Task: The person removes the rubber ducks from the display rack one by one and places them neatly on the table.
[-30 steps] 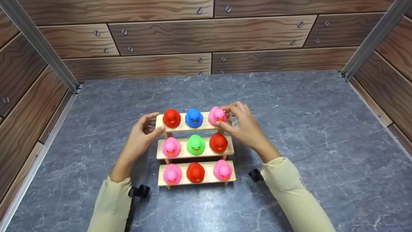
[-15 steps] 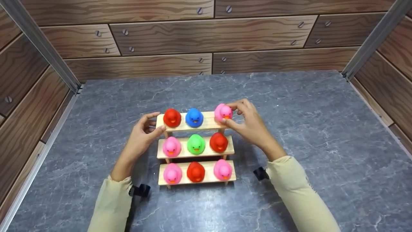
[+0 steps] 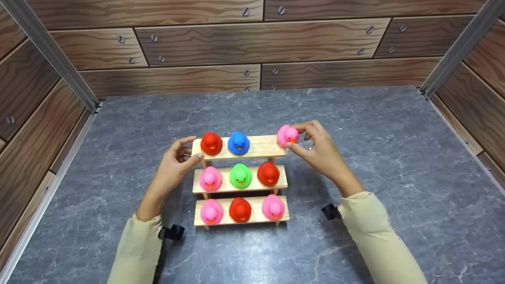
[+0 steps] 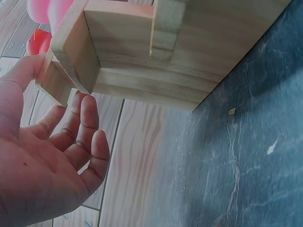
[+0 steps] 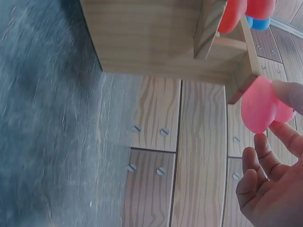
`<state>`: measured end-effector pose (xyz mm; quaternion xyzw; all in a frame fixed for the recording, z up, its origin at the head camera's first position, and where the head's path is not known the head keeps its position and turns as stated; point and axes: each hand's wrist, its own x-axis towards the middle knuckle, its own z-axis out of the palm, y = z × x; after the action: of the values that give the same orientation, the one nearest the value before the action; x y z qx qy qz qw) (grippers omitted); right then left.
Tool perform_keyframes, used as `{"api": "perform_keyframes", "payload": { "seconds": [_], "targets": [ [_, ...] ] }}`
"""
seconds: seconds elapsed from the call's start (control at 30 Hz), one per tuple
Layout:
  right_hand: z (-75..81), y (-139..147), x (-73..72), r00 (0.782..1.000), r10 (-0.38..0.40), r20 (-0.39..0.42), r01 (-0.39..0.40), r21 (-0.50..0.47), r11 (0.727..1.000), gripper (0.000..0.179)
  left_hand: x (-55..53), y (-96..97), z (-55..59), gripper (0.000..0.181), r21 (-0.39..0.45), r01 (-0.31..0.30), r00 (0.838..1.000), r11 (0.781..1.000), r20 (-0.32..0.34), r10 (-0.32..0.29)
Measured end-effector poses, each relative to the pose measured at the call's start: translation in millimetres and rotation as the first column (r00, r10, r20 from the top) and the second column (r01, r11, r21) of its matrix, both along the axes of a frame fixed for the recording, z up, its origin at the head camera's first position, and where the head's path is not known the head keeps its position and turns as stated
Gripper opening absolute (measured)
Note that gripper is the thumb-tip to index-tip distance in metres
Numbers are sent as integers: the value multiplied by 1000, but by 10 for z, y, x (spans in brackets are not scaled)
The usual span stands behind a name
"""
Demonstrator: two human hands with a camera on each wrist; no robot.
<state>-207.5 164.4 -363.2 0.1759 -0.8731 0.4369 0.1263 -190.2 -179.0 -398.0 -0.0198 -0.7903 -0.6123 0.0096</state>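
A three-step wooden display stand [image 3: 260, 146] holds rubber ducks in rows. My left hand [image 3: 170, 167] grips the left end of its top shelf, thumb at the front edge and fingers behind; the left wrist view shows fingertips at the board's edge. My right hand [image 3: 322, 152] pinches a pink rubber duck [image 3: 287, 136] between thumb and fingers, at the right end of the top shelf. In the right wrist view that duck [image 5: 258, 106] is past the board's end. A red duck [image 3: 211, 143] and a blue duck [image 3: 238, 143] sit on the same shelf.
On the middle step stand a pink duck [image 3: 210, 179], a green duck [image 3: 240, 176] and a red duck [image 3: 268, 174]. The bottom step carries two pink ducks and a red duck [image 3: 240, 210]. Wood-patterned walls [image 3: 260, 43] border the grey marbled table [image 3: 394, 157].
My right hand has lifted the pink duck from its place on the top shelf and carried it rightward to beyond the shelf's end. My left hand and the stand stay put.
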Motion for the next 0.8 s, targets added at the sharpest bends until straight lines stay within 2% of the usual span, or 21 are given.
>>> {"api": "perform_keyframes", "payload": {
  "seconds": [0.27,0.5,0.8],
  "targets": [
    [-53,165,-12,998,-57,31,56,28,998,38,-1,5,-8,52,3,-10,1000,1000,-8,10],
    [-164,297,-28,996,-84,28,83,44,996,37,-7,1,-13,52,11,-7,1000,1000,6,7],
    [-326,397,-63,988,-116,104,104,114,988,40,-10,-1,-17,52,36,0,1000,999,3,-1]
  ]
}}
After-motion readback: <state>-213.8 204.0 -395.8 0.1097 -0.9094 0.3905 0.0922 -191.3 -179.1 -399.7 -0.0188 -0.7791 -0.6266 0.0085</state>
